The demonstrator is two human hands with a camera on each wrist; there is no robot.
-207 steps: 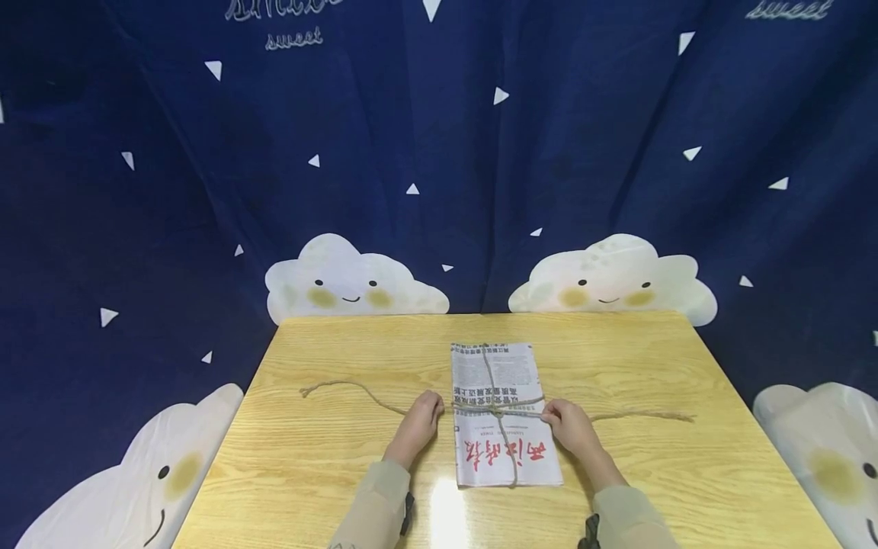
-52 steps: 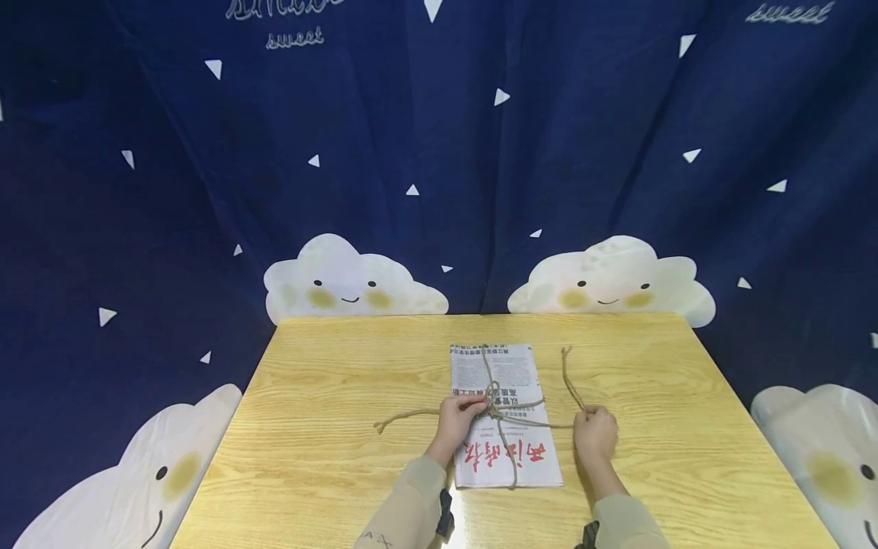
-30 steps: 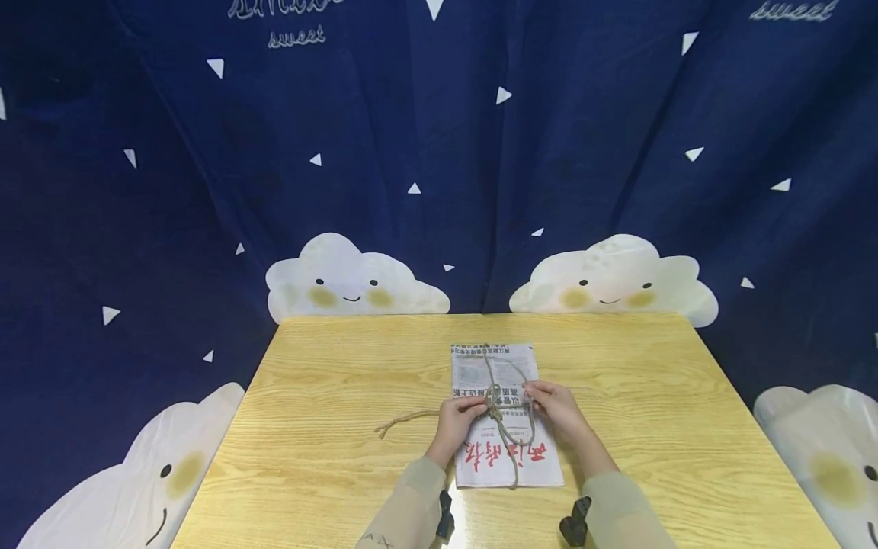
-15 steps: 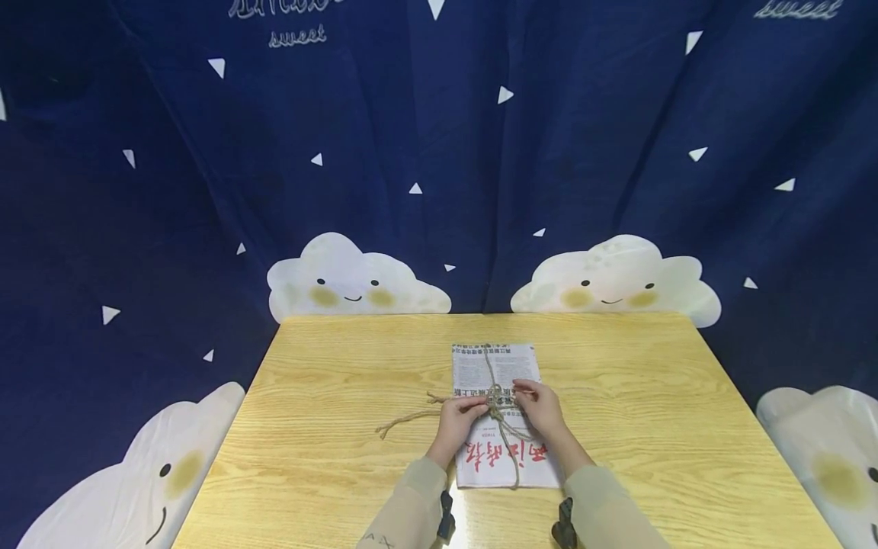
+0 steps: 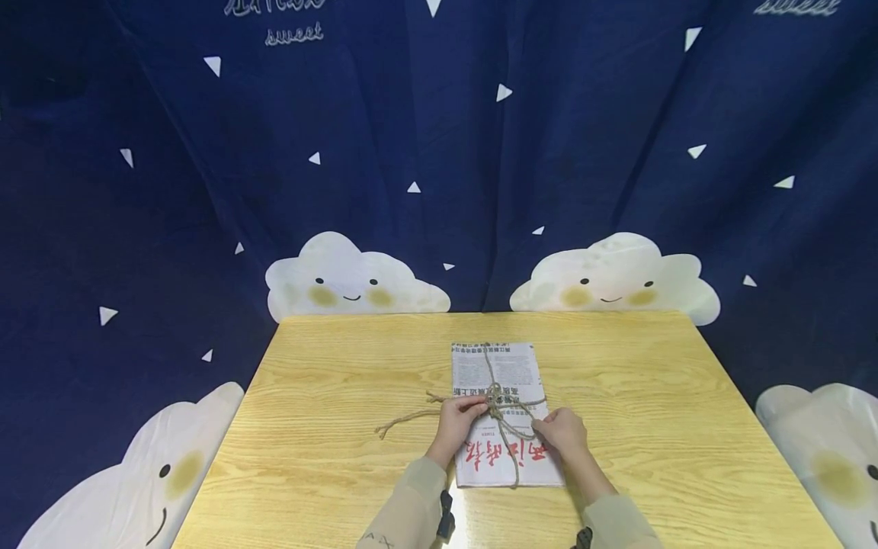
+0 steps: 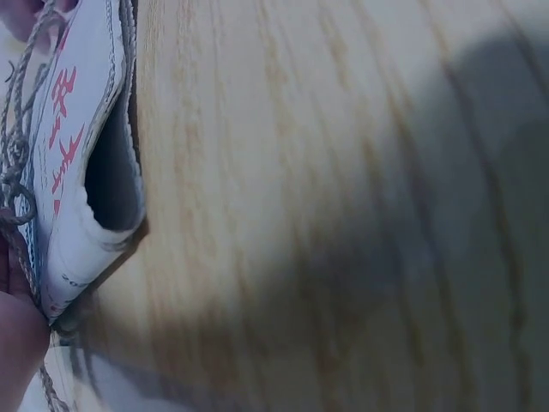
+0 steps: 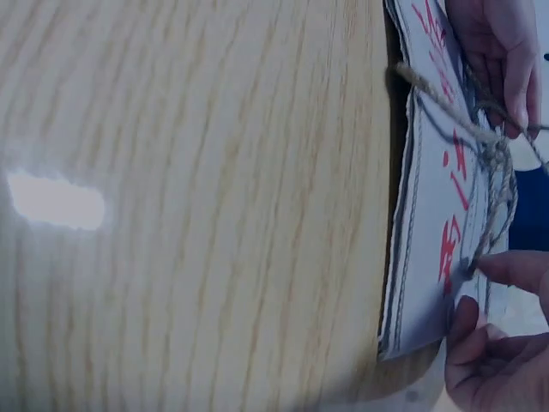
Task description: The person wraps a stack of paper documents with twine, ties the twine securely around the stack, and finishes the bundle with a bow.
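Note:
A folded newspaper bundle [image 5: 494, 370] with red characters lies on the table, bound crosswise with brown twine [image 5: 488, 364]. Near the knot [image 5: 495, 410] at its middle, my left hand [image 5: 454, 427] pinches the twine from the left side. My right hand [image 5: 564, 433], over the bundle's right edge, holds a loop of twine at its fingertips. In the right wrist view, the right hand [image 7: 502, 343] has its fingertips at the twine loop [image 7: 493, 232]. Only part of the left hand [image 6: 17, 343] shows in the left wrist view. Two loose twine ends extend left beyond the newspaper.
The wooden table [image 5: 329, 488] surrounds the bundle on all sides. A dark blue curtain [image 5: 370, 152] with white triangles and smiling clouds hangs behind it. A light reflection [image 7: 56, 200] shows on the tabletop.
One twine end, earlier out to the right, was brought across the knot and now sticks out left. My right hand then moved right and nearer to the loop. My left hand stays put.

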